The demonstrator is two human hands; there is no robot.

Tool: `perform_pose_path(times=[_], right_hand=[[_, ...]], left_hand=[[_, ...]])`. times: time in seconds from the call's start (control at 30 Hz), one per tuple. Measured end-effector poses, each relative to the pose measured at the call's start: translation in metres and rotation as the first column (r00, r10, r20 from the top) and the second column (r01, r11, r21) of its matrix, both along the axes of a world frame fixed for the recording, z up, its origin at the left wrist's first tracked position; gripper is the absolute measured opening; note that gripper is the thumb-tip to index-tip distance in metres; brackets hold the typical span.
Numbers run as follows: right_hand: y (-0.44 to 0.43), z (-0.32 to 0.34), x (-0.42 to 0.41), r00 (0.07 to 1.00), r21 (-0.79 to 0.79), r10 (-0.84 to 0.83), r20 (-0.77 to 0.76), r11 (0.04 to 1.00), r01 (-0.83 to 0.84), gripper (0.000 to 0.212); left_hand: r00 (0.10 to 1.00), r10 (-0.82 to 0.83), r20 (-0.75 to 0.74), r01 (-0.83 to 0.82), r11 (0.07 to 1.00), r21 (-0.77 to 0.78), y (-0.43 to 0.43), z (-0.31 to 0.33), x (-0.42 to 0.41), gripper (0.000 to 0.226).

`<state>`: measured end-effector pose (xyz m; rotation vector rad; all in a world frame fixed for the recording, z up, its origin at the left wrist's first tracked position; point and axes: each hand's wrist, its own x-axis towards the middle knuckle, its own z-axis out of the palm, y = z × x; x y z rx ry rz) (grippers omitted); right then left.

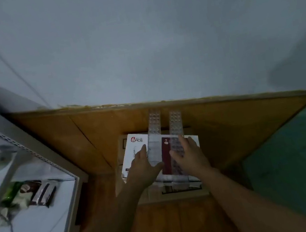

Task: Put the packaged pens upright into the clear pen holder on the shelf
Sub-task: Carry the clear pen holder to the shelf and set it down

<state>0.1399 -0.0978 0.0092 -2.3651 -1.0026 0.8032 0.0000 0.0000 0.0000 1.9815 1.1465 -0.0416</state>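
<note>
Looked down on two long clear packs of pens, laid side by side across a white box (131,151) marked "6 PCS". Found that box resting on a cardboard box (180,194) on the wooden floor (230,127), near the foot of a pale wall (137,48).

Gripped the left pack (154,135) with the left hand (144,167): fingers along its left edge, thumb curled across its near part. Held the right pack (175,122) with the right hand (190,156): fingers laid over its top, thumb hooked at its left edge.

Had both packs lying flat, not upright, just beside each other with a narrow gap between. Far ends poked out past the far edge of the white box; near ends reached close to its near edge.

Saw, at the left side of the floor, a metal shelf (35,224) with a white board, carrying a green packet (12,194) and dark snack wrappers (42,193), well apart from the packs. Noted a green floor area (294,153) at the right. Could not make out finer detail through the blur.
</note>
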Motion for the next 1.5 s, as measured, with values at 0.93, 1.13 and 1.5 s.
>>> perform_pose_path(times=[0.93, 1.13, 1.5], right_hand=[[0.015, 0.001, -0.034, 0.816, 0.352, -0.074, -0.573, 0.877, 0.326, 0.074], [0.032, 0.014, -0.078, 0.748, 0.361, 0.073, -0.659, 0.904, 0.23, 0.076], [0.059, 0.065, -0.245, 0.505, 0.477, 0.502, -0.702, 0.858, -0.189, 0.06]], left_hand=[[0.772, 0.403, 0.492, -0.206, 0.891, -0.406, -0.025, 0.033, -0.023, 0.068], [0.661, 0.487, 0.57, -0.238, 0.857, -0.456, -0.021, 0.055, -0.083, 0.078], [0.296, 0.712, 0.637, -0.565, 0.668, -0.484, -0.06, 0.098, -0.264, 0.081]])
